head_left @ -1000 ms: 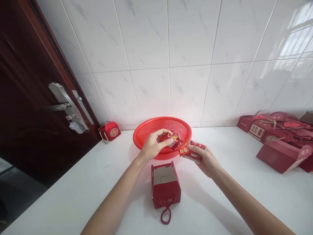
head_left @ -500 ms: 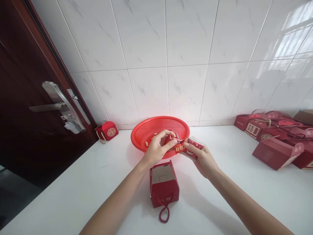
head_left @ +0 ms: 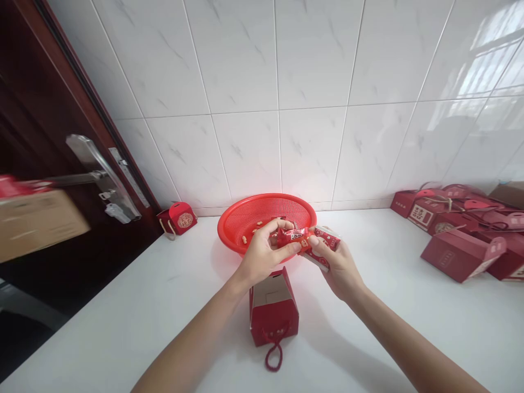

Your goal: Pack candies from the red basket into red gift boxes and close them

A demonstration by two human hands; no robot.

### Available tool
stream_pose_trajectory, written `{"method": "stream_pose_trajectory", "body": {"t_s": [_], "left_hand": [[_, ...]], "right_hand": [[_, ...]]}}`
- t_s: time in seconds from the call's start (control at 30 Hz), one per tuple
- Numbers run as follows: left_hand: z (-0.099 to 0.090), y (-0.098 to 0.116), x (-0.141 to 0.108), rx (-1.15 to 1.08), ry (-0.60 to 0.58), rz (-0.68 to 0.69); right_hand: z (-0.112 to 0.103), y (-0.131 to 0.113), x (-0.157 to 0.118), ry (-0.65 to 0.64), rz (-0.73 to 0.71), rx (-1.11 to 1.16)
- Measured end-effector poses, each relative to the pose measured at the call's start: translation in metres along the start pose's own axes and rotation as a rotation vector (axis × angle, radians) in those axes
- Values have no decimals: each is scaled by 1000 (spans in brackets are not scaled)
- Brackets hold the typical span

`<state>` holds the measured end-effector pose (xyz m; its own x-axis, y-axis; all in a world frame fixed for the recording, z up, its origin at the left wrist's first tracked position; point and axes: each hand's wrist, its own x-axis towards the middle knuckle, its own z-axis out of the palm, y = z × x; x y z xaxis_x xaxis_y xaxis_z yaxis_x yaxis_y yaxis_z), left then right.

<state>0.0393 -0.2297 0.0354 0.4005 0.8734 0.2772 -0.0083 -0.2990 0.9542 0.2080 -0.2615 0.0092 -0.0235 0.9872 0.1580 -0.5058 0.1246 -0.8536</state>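
Observation:
Both hands meet above the near rim of a red plastic colander (head_left: 233,240). My left hand (head_left: 266,248) is closed on small red wrapped candies (head_left: 292,234), pinched between thumb and fingers. Between my right thumb and fingers is a flat red-and-white snack packet (head_left: 324,245); my right hand (head_left: 341,267) also touches the candies at their right end. Nearer to me, a dark red gift box (head_left: 275,322) stands with its top open, showing a pale inside, and its cord handle lies toward me. A few peanut-like pieces (head_left: 244,239) lie in the colander.
A small red gift box (head_left: 178,219) stands at the left by the wall. Several dark red gift boxes (head_left: 462,254) are heaped at the right. A brown cardboard box (head_left: 36,224), blurred, enters at the far left before the door (head_left: 82,82).
The candies have turned between my fingers, showing a wrapper with pale print. A cardboard box with something red on top has come into view at the far left.

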Motion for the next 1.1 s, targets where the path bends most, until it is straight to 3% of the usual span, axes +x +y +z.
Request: {"method": "stream_pose_trajectory", "body": {"t_s": [0.23, 0.77, 0.9, 1.1], "left_hand": [[3, 2, -2, -42, -10, 22], [-6, -2, 2, 149, -46, 34], [-17, -1, 7, 167, -58, 60], [-53, -4, 21, 135, 131, 28]], "right_hand": [[1, 1, 0, -83, 54, 19], [-3, 1, 1, -11, 190, 77], [-7, -3, 5, -21, 138, 85], [-15, -18, 13, 18, 42, 80]]}}
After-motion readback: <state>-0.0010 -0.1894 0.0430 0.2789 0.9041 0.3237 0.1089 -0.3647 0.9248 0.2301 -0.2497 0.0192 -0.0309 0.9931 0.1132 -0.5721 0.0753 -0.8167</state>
